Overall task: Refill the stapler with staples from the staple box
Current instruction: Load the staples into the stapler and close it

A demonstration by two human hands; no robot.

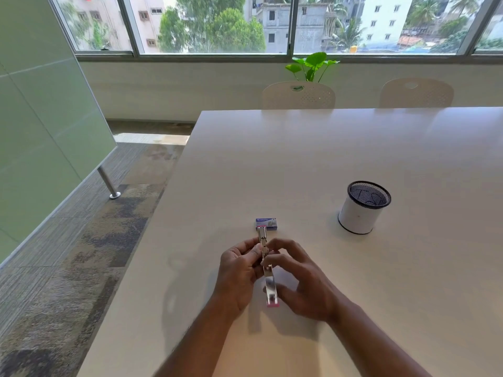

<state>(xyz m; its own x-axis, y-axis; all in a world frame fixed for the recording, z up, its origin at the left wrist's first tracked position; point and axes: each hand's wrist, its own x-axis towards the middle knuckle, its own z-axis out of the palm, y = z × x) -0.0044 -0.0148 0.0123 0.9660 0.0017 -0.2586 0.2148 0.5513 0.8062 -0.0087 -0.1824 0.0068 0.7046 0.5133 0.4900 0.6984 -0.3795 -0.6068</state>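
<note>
Both hands hold the stapler (266,268) above the table (326,148): left hand (239,270) gripping its side, right hand (302,278) pinching its middle. Stapler swung open, long and narrow. Staple box (266,223) just beyond the stapler's far tip; cup (363,210) well right of the stapler.

The stapler (268,270) is covered through its middle by the fingers of the left hand (239,273) and right hand (302,284), so the grip and any staples in the channel cannot be made out. Its far tip overlaps the near edge of the staple box (266,224), whose print is too small to read. The table (353,148) runs off the right and bottom edges; both forearms are cut off at the bottom
</note>
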